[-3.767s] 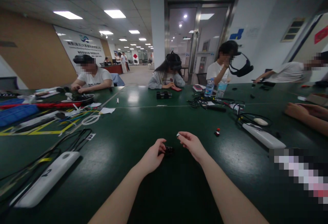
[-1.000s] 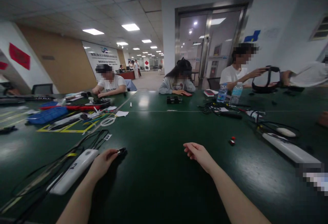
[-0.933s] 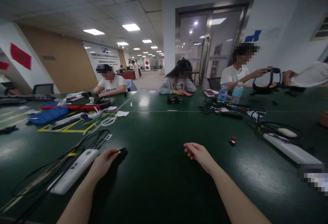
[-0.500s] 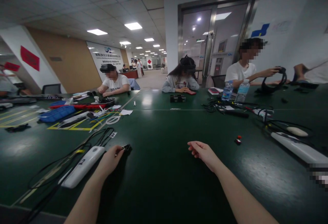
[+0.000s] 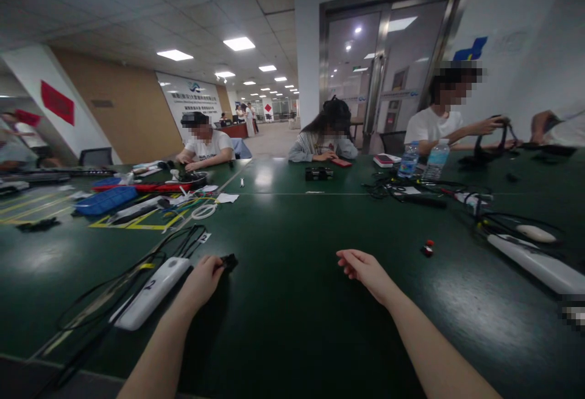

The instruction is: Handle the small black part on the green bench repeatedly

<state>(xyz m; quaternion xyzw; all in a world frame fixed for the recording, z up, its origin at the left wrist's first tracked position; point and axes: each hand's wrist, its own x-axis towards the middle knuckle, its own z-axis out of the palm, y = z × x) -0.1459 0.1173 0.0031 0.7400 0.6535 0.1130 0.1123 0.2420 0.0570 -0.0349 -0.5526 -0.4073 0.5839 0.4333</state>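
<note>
On the left, my left hand [image 5: 208,274] is closed in a pinch on a small black object [image 5: 230,262]. It sits low over the green tabletop, and its exact kind is hard to make out. My right hand [image 5: 361,268] hovers over the table at right of centre. Its fingers are curled in and pressed together, with nothing visible in them. To the right of that hand lies a small red and black object [image 5: 428,248].
A white power strip [image 5: 153,292] with black cables lies beside my left forearm; another power strip [image 5: 534,262] is at far right. Farther back are a blue tray [image 5: 106,200], a coiled white cable [image 5: 203,211], a black box [image 5: 319,173] and bottles [image 5: 408,160]. Co-workers sit across the table.
The view has shifted slightly, moving everything a little to the right. My left hand has turned slightly, and the silvery part of the small object is now hidden. My right hand is nearly unchanged.
</note>
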